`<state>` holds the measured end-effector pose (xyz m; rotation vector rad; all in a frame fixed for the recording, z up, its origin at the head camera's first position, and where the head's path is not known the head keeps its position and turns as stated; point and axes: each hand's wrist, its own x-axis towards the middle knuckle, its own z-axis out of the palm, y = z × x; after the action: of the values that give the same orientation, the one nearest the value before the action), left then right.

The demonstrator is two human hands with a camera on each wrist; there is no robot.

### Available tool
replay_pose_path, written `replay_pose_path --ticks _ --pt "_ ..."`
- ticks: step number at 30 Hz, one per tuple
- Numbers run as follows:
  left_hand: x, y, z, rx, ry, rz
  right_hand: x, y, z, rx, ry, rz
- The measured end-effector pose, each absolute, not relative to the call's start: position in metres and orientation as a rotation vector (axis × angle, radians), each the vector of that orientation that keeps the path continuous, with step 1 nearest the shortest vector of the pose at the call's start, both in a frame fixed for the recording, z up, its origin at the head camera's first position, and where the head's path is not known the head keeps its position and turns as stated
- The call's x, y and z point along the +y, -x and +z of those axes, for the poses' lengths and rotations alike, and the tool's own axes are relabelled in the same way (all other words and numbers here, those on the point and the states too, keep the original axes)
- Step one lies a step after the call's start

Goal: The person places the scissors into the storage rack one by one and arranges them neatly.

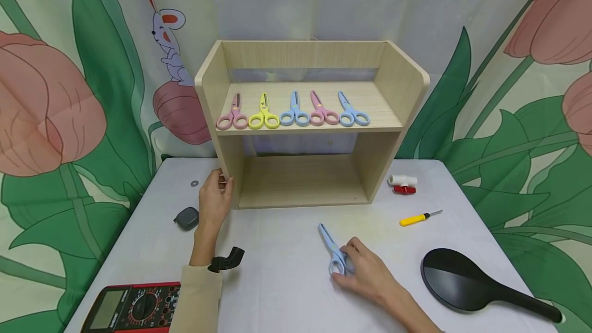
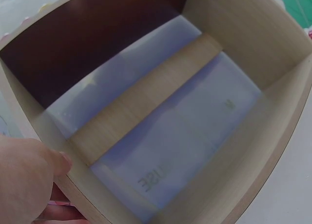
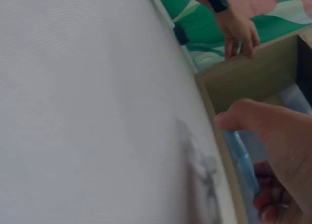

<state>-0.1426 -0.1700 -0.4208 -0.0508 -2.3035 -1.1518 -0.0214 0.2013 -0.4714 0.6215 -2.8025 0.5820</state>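
Low in the middle of the head view, the right hand [image 1: 365, 271] rests on the table [image 1: 277, 271], its fingers curled round the handle loops of blue scissors [image 1: 332, 248]. The scissors lie flat, blades pointing toward the upper left of the frame, a little in front of the shelf [image 1: 305, 122]. The right wrist view shows the same grasp from close by, thumb above the blue blade [image 3: 241, 163].

The left hand [image 1: 215, 197] is at centre left, holding the front edge of the shelf's left wall near its foot, fingers wrapped on the wood. In the left wrist view the thumb [image 2: 56, 160] lies against that edge.

On the upper board, five scissors [image 1: 293, 112] lie in a row: pink, yellow, blue, pink, blue, handles toward the front.

At lower left sits a red multimeter [image 1: 131, 307]; a dark grey case [image 1: 187, 218] lies just left of the left hand. To the right are a white and red valve [image 1: 402, 184], a yellow screwdriver [image 1: 418, 218] and, at lower right, a black paddle [image 1: 467, 284].
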Motion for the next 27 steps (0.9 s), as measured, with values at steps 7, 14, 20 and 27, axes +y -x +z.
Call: replay_pose_path --ticks 7,14,20,27 --pt "-0.169 0.143 -0.42 -2.293 0.056 -1.159 0.209 0.034 -0.422 -2.428 -0.733 0.628" --pt "-0.171 0.143 -0.42 -2.301 0.035 -1.158 0.223 0.058 -0.351 -2.168 -0.662 0.648" --pt "-0.172 0.142 -0.422 -2.304 0.038 -1.149 0.234 0.089 -0.302 -2.184 -0.453 0.612" --pt "-0.171 0.142 -0.423 -2.312 0.066 -1.129 0.233 0.121 -0.271 -2.283 -0.282 0.645"
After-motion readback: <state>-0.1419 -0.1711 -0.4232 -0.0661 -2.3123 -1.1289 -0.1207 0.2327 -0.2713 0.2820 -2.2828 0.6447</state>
